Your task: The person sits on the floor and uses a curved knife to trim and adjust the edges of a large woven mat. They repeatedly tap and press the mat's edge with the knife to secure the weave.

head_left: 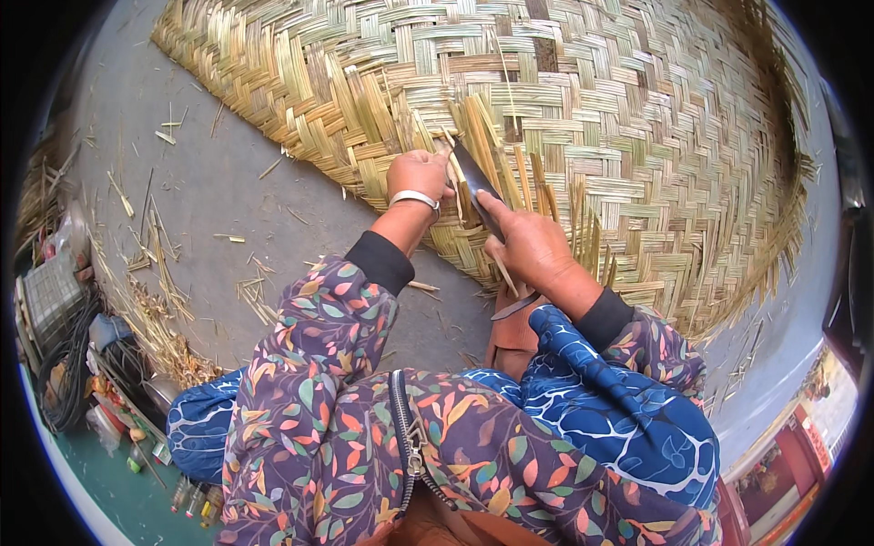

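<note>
Head view: the right hand (533, 244) has its fingers clamped on a knife (475, 180), long axis diagonal, tip pointing up-left over the woven mat (583, 100). The left hand (419, 173) has its fingers closed on the mat's loose strips (537, 182) beside the blade.

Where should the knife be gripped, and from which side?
Grip the knife by its handle end, the part nearest the body, where the right hand already wraps it. Come from the near side: the dark blade points away into the woven mat, with the left hand pinching strips beside it, so the far end looks crowded and sharp.
</note>
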Motion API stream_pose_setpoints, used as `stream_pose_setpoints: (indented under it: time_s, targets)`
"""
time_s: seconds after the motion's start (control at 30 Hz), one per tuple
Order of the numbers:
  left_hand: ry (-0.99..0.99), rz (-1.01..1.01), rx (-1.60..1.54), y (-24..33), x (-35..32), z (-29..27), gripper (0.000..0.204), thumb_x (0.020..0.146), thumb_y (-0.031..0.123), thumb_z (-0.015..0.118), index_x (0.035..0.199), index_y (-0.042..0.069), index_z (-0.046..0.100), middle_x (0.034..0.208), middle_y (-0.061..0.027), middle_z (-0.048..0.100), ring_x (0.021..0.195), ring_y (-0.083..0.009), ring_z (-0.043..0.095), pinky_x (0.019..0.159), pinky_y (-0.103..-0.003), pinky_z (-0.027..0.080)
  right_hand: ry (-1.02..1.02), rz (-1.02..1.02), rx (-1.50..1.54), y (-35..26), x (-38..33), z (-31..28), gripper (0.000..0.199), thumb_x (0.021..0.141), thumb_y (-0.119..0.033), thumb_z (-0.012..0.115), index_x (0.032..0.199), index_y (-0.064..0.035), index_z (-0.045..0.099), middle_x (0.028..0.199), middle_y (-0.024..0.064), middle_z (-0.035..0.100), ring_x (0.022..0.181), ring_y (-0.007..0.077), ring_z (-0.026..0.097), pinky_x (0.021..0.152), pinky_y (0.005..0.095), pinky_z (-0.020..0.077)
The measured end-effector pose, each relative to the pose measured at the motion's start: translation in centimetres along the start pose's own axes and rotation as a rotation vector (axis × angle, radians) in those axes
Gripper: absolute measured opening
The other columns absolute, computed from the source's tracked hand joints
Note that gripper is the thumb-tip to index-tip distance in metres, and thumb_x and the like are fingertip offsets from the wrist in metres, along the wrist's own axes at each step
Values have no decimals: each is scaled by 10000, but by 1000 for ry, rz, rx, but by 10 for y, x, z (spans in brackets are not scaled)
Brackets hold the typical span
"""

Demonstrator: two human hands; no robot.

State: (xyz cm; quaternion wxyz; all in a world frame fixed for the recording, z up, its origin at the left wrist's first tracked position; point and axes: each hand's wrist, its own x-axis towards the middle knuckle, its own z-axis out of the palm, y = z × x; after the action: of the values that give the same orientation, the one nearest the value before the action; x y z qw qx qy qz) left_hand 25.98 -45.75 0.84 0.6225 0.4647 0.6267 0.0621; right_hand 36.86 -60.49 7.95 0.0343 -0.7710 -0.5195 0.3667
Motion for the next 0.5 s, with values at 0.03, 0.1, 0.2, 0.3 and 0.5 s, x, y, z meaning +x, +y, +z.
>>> stream_pose_setpoints:
  time_s: [0.03,0.1,0.2,0.3,0.5]
  targets:
    - [63,37,43,1,-1,3,317,903,289,670,702,49,624,575,-28,603,401,-111,572,387,-271,429,17,-9,-7,1,0,1,626,794,-256,637,1395,-212,468,837,161,676,764,359,669,674,475,539]
    - [110,89,142,1,-5,3,346,914,309,639,705,34,636,562,-75,620,444,-167,631,488,-308,505,29,-15,-18,0,0,2,604,799,-256,629,1381,-207,475,824,143,676,752,351,673,656,475,542]
    - [76,132,171,3,-8,1,365,897,339,662,698,33,642,567,-82,619,453,-187,633,512,-330,511,14,-1,-9,0,1,1,625,796,-258,639,1394,-210,466,836,155,677,772,354,670,675,475,540]
    - [10,237,414,8,-9,-18,412,847,427,708,715,40,655,612,-108,639,537,-243,659,572,-366,519,-1,-2,8,-2,2,-1,645,793,-254,645,1408,-210,457,845,172,677,784,359,667,694,473,538]
    - [30,441,663,-2,-17,-26,530,725,573,771,739,57,647,668,-119,650,625,-292,639,615,-388,511,-14,-1,-72,-3,4,-2,621,794,-243,627,1393,-199,467,821,160,677,744,351,674,650,475,544]
